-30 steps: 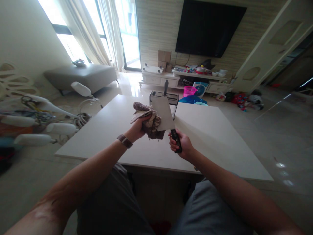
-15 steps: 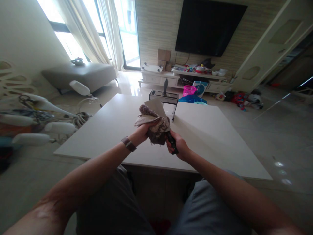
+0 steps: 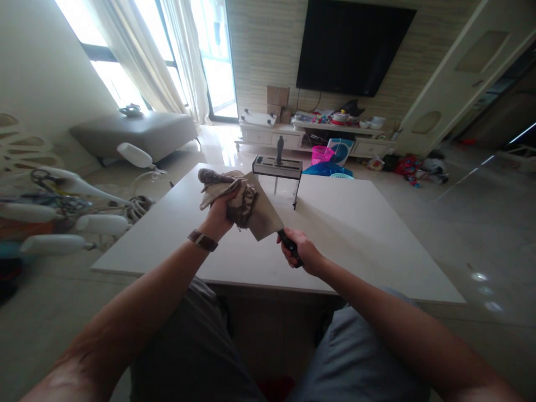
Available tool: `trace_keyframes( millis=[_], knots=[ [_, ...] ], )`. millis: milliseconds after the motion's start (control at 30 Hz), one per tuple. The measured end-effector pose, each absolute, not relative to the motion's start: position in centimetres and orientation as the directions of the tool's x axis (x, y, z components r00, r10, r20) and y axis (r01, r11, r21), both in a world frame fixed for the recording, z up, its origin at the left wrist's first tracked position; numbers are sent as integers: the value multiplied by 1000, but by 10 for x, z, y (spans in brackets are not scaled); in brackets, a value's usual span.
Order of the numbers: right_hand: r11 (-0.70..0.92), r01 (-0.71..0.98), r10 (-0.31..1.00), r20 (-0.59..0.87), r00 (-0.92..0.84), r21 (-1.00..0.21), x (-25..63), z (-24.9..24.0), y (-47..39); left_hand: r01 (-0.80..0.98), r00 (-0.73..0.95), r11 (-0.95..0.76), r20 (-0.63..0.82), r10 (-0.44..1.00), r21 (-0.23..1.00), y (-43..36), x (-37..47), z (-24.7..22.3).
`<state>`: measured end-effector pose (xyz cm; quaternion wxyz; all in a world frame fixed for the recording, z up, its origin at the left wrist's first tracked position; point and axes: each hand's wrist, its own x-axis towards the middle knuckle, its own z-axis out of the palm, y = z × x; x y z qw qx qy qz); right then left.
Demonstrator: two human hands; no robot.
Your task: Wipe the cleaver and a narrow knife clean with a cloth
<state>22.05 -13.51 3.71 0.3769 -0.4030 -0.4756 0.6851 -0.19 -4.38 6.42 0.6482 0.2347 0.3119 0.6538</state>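
A wide-bladed knife (image 3: 264, 215) is held over the white table by its black handle, with my right hand (image 3: 305, 251) wrapped round the handle. Its broad metal blade points up and to the left. My left hand (image 3: 221, 215) grips a bunched grey-brown cloth (image 3: 243, 205), which lies against the far part of the blade and covers some of it. A knife block (image 3: 277, 166) with clear sides stands beyond the blade, and one black handle sticks up from its top.
The white table (image 3: 355, 234) spans the space before my knees. Left of it are white lamp shades (image 3: 103, 221) and coiled cables. Farther back stand a grey bench (image 3: 138, 134), a low cabinet (image 3: 288, 137) and a pink basket (image 3: 321, 154).
My left hand has moved left with the cloth, away from the handle end, so more of the blade shows. My right hand has hardly moved.
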Motion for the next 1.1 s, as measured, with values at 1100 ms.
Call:
trace_keyframes(
  millis=[1100],
  knots=[
    [-240, -306, 950, -158, -268, -921, 235, 54, -123, -670, 141, 236, -191, 971, 704, -67, 30, 59]
  ],
)
